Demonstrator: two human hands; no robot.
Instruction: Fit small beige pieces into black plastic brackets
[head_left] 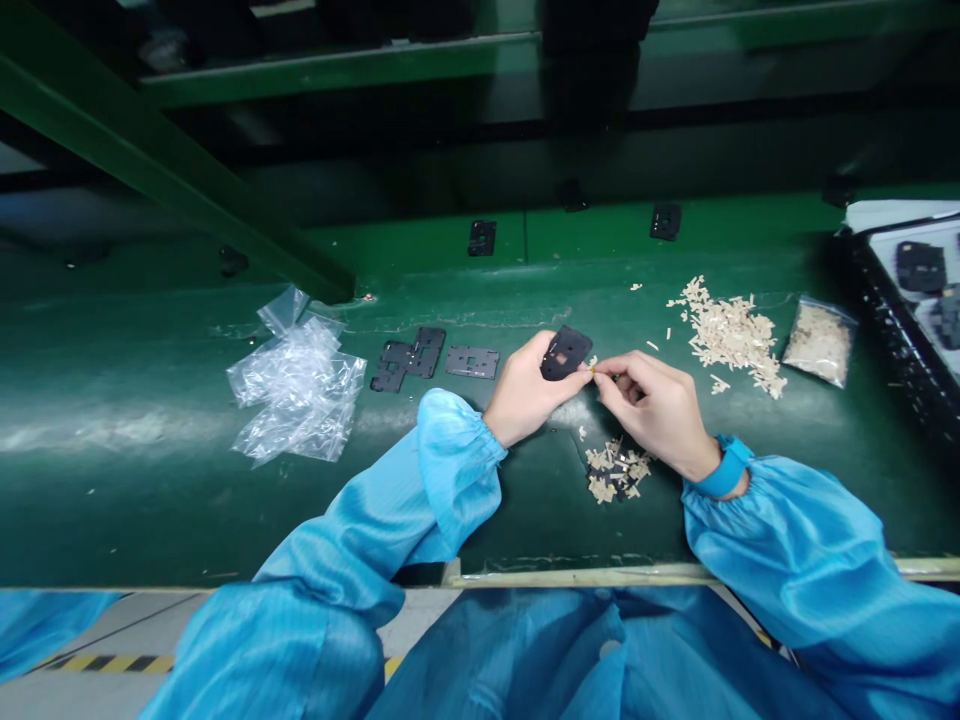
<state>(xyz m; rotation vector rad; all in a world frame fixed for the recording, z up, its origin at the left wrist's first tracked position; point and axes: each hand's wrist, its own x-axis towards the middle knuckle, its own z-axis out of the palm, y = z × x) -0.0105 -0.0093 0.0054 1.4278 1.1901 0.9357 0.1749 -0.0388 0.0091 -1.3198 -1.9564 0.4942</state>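
My left hand point(525, 392) grips a black plate point(566, 353) between thumb and fingers, tilted above the green bench. Just right of it, my right hand point(651, 408) is closed in a pinch on a tiny yellowish piece point(592, 368) near my left thumb tip. Beneath my hands lies a small heap of beige pieces point(616, 470) with dark bits among them. Flat on the bench, left of my left hand, rest a grey-black plate point(472, 362) and several black plates point(427, 352) that overlap.
Clear plastic bags point(300, 385) lie at the left. A larger beige heap point(731, 335) and a filled bag point(820, 342) are at the right, beside a black tray point(904, 330). A green post point(187, 170) slants down to the bench.
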